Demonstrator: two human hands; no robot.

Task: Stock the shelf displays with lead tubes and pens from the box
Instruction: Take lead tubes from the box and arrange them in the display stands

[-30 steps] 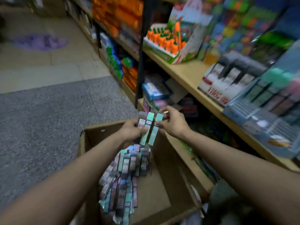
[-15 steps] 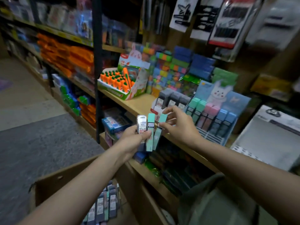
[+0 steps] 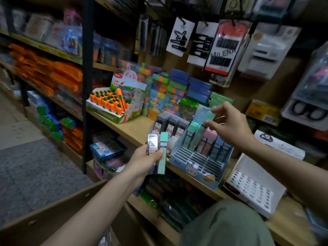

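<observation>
The right hand (image 3: 232, 126) pinches one mint green lead tube (image 3: 204, 125) near its top, between thumb and fingertips, and holds it just above the blue display stand (image 3: 198, 162) on the wooden shelf (image 3: 134, 128). The tube is blurred, so I cannot tell whether its lower end is already inside a slot. The left hand (image 3: 147, 160) has its grip closed around two more tubes, a clear tube (image 3: 152, 143) and a second green tube (image 3: 163, 151), upright and side by side, in front of the shelf edge. The cardboard box (image 3: 53, 215) stands low at the left, near the person's left arm.

To do this step well, I think the tube should go into the column where the other mint tubes (image 3: 192, 132) already stand, so the colours stay together. It is better to keep it upright, with the label to the front, guide the lower end into a free cell, and let go only when it sits firmly. A tilted tube may push the pink ones beside it.

The clear tube's label shows "0.7" and "100" on a red band. The dark tubes in the grey display (image 3: 170, 125) behind carry similar labels. A hanging card (image 3: 225, 50) of hair pins reads "MILENA". A white box (image 3: 278, 144) at the right shows "0.5". Other writing is too small to read.
</observation>
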